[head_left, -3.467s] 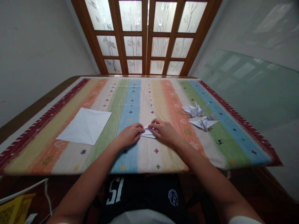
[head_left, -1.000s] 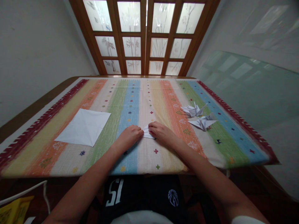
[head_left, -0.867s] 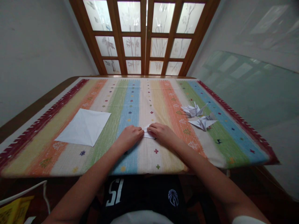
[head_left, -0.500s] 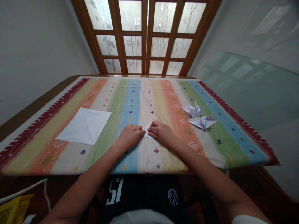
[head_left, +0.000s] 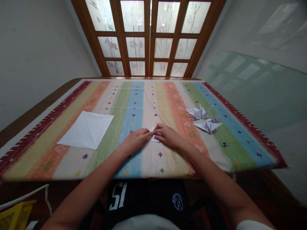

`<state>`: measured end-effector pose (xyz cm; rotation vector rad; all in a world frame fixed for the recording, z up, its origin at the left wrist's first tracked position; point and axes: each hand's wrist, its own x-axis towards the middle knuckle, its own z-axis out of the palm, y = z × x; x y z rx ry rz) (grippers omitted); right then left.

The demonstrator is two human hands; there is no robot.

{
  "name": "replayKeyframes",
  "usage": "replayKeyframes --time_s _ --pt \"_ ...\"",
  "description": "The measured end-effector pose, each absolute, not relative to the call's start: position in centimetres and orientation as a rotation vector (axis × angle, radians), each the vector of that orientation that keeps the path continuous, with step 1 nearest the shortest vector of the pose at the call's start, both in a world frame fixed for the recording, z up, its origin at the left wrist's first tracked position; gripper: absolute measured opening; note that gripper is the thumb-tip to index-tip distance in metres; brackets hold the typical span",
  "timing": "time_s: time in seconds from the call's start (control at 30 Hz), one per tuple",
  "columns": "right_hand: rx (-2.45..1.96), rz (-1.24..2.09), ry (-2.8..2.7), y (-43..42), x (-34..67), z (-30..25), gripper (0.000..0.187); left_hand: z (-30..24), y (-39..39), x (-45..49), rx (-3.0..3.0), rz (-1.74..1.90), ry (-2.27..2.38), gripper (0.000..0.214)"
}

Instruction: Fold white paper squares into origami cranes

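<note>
A small piece of folded white paper (head_left: 153,138) lies on the striped tablecloth in front of me, mostly covered by my fingers. My left hand (head_left: 138,139) is closed on its left side, fingertips pressed down on the paper. From the right, my right hand (head_left: 167,134) pinches the same piece, its fingers touching the left fingertips. The exact fold under the fingers is hidden. Off to the left rests a white paper sheet (head_left: 87,129) with diagonal creases. On the right sit folded paper cranes, one (head_left: 198,113) behind another (head_left: 209,125).
The striped tablecloth (head_left: 124,105) covers the table, its near edge just in front of my lap. Wooden doors with glass panes (head_left: 136,47) stand beyond the far edge. A glass panel (head_left: 259,86) leans along the right wall. A yellow basket (head_left: 16,214) and a white cable (head_left: 24,195) are low at left.
My right fingers have shifted slightly up and left, closer against the left fingertips. More of the folded paper's near part shows below them. The sheet and cranes stay put.
</note>
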<state>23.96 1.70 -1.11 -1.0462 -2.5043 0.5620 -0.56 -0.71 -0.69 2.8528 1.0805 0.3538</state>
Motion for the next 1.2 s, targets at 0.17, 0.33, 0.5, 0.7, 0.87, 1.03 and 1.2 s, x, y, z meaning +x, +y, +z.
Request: replayKeyframes --time_s 0.17,0.33,0.5,0.7,0.87,1.03,1.2 --pt "-1.02 0.623 -2.51 2.2 24.7 -1.1 0.023 -0.7 -0.5 -0.7 2.891 0.262 1.014 0.025" --pt "-0.871 0.738 -2.552 2.6 26.0 -0.7 0.039 -0.6 -0.8 -0.6 2.945 0.293 1.018 0.021" --pt "-0.801 0.559 -2.584 2.3 25.8 -0.5 0.031 -0.6 -1.2 -0.4 2.914 0.408 1.024 0.018" --pt "-0.835 0.406 -2.554 2.1 24.9 -0.8 0.026 -0.9 -1.0 -0.1 2.832 0.479 1.112 0.023" --pt "-0.827 0.412 -2.529 2.5 25.0 -1.1 0.022 -1.6 -0.4 0.2 2.795 0.457 1.231 0.012" --pt "-0.796 0.45 -2.536 2.3 25.1 -1.3 0.027 -1.8 0.0 -0.2 2.78 0.446 1.263 0.013" --pt "-0.815 0.462 -2.443 2.5 25.1 -1.6 0.017 -1.4 -0.3 -0.5 2.715 0.61 1.208 0.012"
